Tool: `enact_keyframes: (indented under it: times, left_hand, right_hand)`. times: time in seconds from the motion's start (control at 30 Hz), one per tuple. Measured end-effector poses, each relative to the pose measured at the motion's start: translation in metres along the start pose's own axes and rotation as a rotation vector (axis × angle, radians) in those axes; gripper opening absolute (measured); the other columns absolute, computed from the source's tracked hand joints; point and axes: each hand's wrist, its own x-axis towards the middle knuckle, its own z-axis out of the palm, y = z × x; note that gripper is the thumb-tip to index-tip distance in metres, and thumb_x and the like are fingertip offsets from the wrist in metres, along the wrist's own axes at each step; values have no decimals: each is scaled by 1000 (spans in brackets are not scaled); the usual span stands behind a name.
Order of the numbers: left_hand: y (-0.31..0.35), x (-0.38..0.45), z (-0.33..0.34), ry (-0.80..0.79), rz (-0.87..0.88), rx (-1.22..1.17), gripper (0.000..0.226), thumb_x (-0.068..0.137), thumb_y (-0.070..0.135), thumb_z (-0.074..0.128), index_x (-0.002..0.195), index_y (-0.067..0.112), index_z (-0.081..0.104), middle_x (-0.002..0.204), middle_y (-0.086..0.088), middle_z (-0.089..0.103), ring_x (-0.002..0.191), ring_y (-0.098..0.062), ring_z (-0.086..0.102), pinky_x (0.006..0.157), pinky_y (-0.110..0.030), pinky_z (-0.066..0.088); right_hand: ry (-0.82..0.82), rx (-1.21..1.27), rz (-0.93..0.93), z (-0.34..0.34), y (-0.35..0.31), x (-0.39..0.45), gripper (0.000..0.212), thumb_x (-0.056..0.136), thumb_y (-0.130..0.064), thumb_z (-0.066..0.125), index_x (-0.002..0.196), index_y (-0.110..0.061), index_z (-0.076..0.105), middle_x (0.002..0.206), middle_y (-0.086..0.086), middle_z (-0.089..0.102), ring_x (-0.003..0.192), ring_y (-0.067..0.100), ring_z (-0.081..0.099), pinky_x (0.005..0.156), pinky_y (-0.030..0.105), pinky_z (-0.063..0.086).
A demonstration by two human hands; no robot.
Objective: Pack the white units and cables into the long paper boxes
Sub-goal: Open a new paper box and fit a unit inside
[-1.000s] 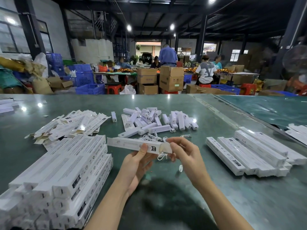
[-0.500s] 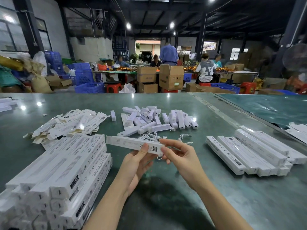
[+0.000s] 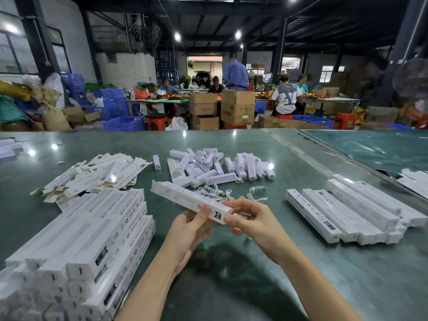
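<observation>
A long white paper box (image 3: 185, 197) hangs above the green table, tilted with its far end pointing up-left. My left hand (image 3: 190, 228) grips its near part from below, thumb on top. At the box's near end my right hand (image 3: 251, 220) pinches the end flap. Behind the box lies a tangle of white cables (image 3: 222, 192). Farther back sits a heap of white units (image 3: 215, 166).
A big stack of long boxes (image 3: 88, 242) fills the near left. A second row of long boxes (image 3: 347, 212) lies at the right. Flat unfolded boxes (image 3: 97, 172) are piled at the back left. Cartons, crates and seated people stand beyond the table's far edge.
The box's far end has tipped up and left, and its near end has come closer to me. My right hand's fingers have closed onto the end flap; the dangling cable no longer shows.
</observation>
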Motion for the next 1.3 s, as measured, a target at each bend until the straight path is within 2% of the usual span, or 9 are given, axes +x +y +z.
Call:
enact_keyframes:
  times: [0.2, 0.27, 0.33, 0.5, 0.57, 0.73, 1.0, 1.13, 1.3]
  left_hand:
    - [-2, -2, 3, 38, 110, 125, 55, 71, 38, 69, 117, 9, 66, 110, -1, 74, 105, -17, 69, 83, -30, 54]
    - [-2, -3, 7, 49, 148, 200, 53, 70, 43, 69, 114, 14, 68, 109, 3, 75, 103, -12, 69, 78, -25, 53]
    - [5, -3, 8, 112, 168, 84, 45, 75, 41, 66, 112, 14, 67, 108, -1, 75, 94, -13, 71, 71, -22, 52]
    - [22, -1, -7, 213, 192, -429, 23, 99, 34, 47, 112, 18, 56, 104, -8, 67, 86, -18, 66, 73, -32, 55]
    - [21, -2, -6, 200, 187, -477, 21, 98, 32, 48, 112, 16, 55, 106, -11, 67, 90, -21, 66, 75, -34, 58]
    - [29, -7, 2, 88, 82, -663, 22, 79, 29, 64, 93, 14, 73, 96, -9, 73, 89, -23, 68, 90, -40, 52]
    - [30, -4, 1, 138, 15, -852, 21, 70, 8, 58, 87, 10, 69, 93, -12, 73, 81, -22, 72, 83, -35, 51]
    - [31, -4, 1, 114, -32, -845, 28, 70, 7, 55, 98, 6, 62, 95, -14, 71, 91, -24, 67, 82, -36, 51]
    - [33, -7, 4, 50, -69, -898, 33, 69, -2, 53, 100, 4, 64, 103, -19, 70, 101, -30, 65, 89, -42, 51]
  right_hand:
    - [-58, 185, 139, -10, 1, 2, 40, 74, -19, 73, 109, -3, 67, 96, 15, 69, 70, 22, 65, 66, 23, 54]
    - [23, 55, 81, -13, 3, 3, 29, 78, -20, 73, 105, -8, 69, 98, 14, 70, 69, 21, 65, 68, 24, 54]
    - [119, -53, 19, -18, 5, 4, 15, 86, -8, 69, 100, -11, 68, 96, 13, 71, 71, 20, 66, 73, 28, 55]
    - [182, -110, 48, -33, 10, 5, 17, 86, 0, 67, 93, -14, 66, 93, 13, 72, 79, 20, 70, 75, 35, 52]
    - [199, -126, 45, -35, 14, 5, 18, 84, 1, 69, 92, -14, 66, 94, 13, 71, 80, 20, 68, 80, 34, 51]
    - [219, -101, 35, -40, 19, 5, 21, 82, 2, 70, 88, -18, 66, 88, 1, 72, 76, 11, 66, 60, 17, 47]
    - [206, -138, -45, -41, 23, 8, 21, 83, 5, 68, 89, -15, 64, 98, 7, 71, 84, 13, 66, 79, 24, 52]
    - [232, -165, -119, -41, 23, 8, 20, 85, 7, 65, 90, -12, 63, 101, 8, 68, 77, 6, 66, 71, 18, 48]
    - [283, -203, -192, -47, 22, 8, 21, 86, 6, 64, 87, -15, 63, 102, 10, 68, 79, 13, 63, 72, 32, 44]
